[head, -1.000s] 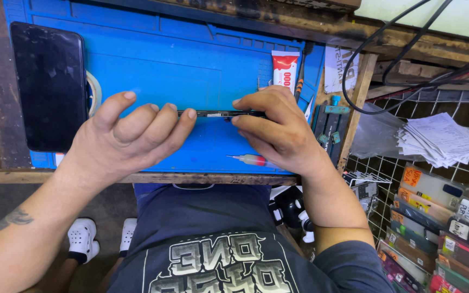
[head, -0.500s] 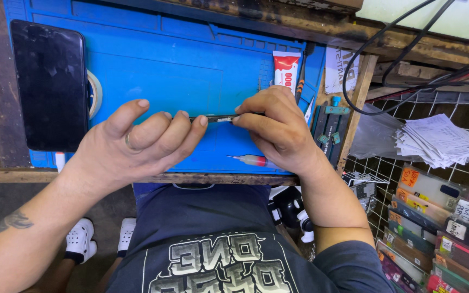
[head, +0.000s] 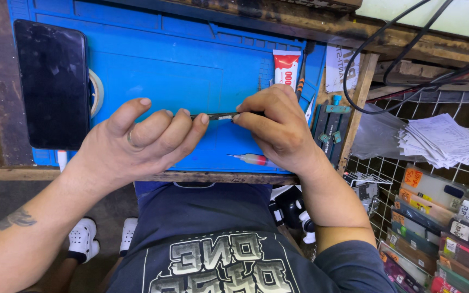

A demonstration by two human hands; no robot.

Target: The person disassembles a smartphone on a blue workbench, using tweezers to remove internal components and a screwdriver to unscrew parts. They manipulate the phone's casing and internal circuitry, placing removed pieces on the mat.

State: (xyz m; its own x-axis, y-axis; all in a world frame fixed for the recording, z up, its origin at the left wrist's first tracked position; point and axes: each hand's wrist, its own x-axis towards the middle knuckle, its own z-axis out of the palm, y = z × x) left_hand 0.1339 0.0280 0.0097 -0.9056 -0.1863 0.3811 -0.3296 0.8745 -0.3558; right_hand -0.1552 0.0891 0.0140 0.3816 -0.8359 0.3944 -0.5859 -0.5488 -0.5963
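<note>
Over a blue work mat (head: pixel 153 59), my left hand (head: pixel 137 144) and my right hand (head: pixel 278 125) pinch the two ends of a thin dark strip-like part (head: pixel 216 116) held edge-on between the fingertips. A ring sits on one left finger. What the part is exactly cannot be told. A small red-tipped applicator (head: pixel 251 159) lies on the mat just below my right hand. A red and white glue tube (head: pixel 286 66) lies just beyond my right hand.
A black phone (head: pixel 50 84) lies face up at the mat's left, over a roll of tape (head: pixel 97 92). A dark tool holder (head: pixel 329 127) stands right of the mat. Black cables (head: pixel 402 38), stacked papers (head: pixel 440 138) and packaged goods (head: pixel 440 228) fill the right side.
Both hands with the thin part have shifted slightly lower in view and toward each other; the grip looks the same.
</note>
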